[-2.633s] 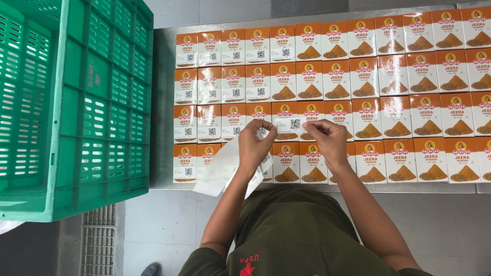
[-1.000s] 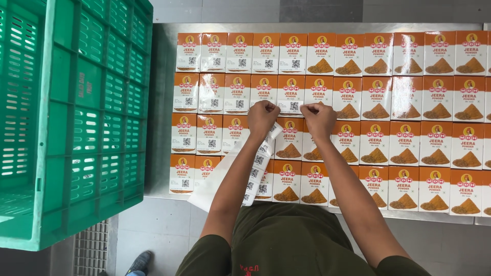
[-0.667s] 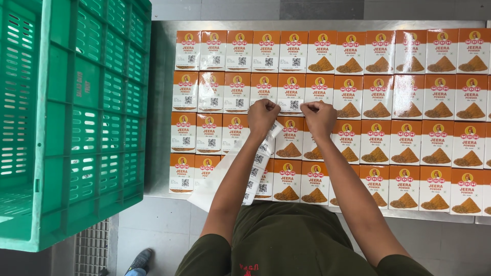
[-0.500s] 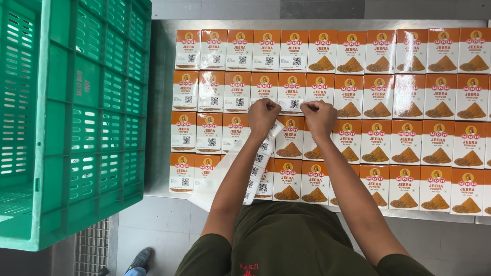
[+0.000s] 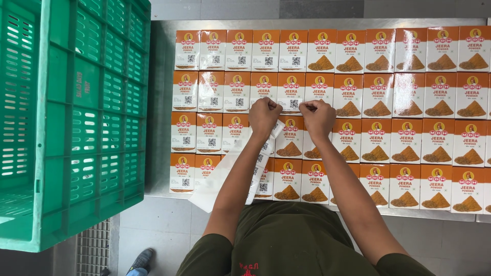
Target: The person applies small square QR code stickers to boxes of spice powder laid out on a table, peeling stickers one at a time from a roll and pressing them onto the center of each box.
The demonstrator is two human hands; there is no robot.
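Crate [image 5: 71, 122], big green slatted plastic one, fills left side of view, standing beside the metal table [image 5: 161, 102], its near wall close to the table's left edge. Table holds four rows of small orange-and-white cartons [image 5: 378, 97] laid flat edge to edge, tight grid; left columns already carry square code stickers, right columns show the brown powder-heap picture with no sticker. Person in olive shirt [image 5: 286, 240] leans over near edge of table, both forearms reaching up over the lower two rows. Sticker sheet [image 5: 225, 171], long white backing strip with a column of square code labels along its right edge, trails from under left hand diagonally down over the bottom rows and hangs off the table's near edge. Left hand [image 5: 264, 115] curled into a loose fist, fingertips pinched on the top end of the strip, knuckles up, sitting on the second-row carton at the boundary between stickered and plain boxes. Right hand [image 5: 318, 116] also curled nearly closed, just beside the left, thumb and forefinger pinched together on something small and white at the carton's upper edge; cannot tell if it is a single label or the strip's corner. Floor below: grey tiles, metal drain grate [image 5: 92, 248], blue shoe toe [image 5: 139, 260].
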